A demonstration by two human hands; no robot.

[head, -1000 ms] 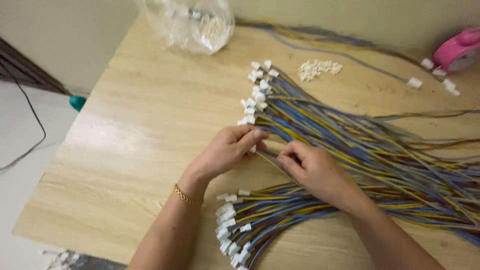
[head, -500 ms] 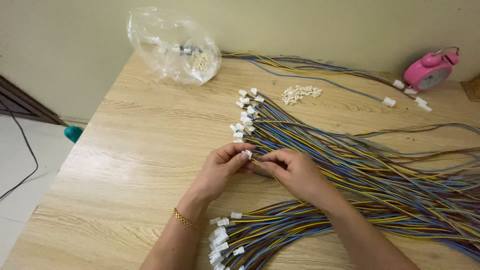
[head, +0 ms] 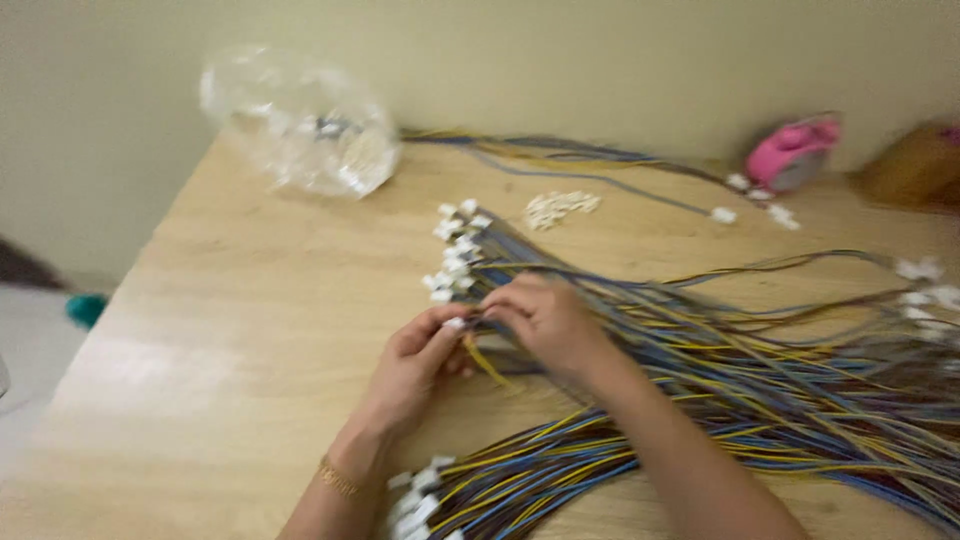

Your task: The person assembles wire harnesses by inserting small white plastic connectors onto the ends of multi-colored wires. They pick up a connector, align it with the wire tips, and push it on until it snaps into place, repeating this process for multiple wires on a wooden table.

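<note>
Pinching the white connector (head: 456, 323) in your left hand (head: 415, 362), right hand (head: 540, 318) gripping its yellow wire (head: 488, 364), seat leads squarely.

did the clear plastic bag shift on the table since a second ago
No. The clear plastic bag sits in the same far-left table corner against the wall; only the camera view changed.

Both forearms are bare, no sleeves showing; a thin gold bracelet (head: 338, 478) circles the left wrist. The hands wear no gloves.
</note>
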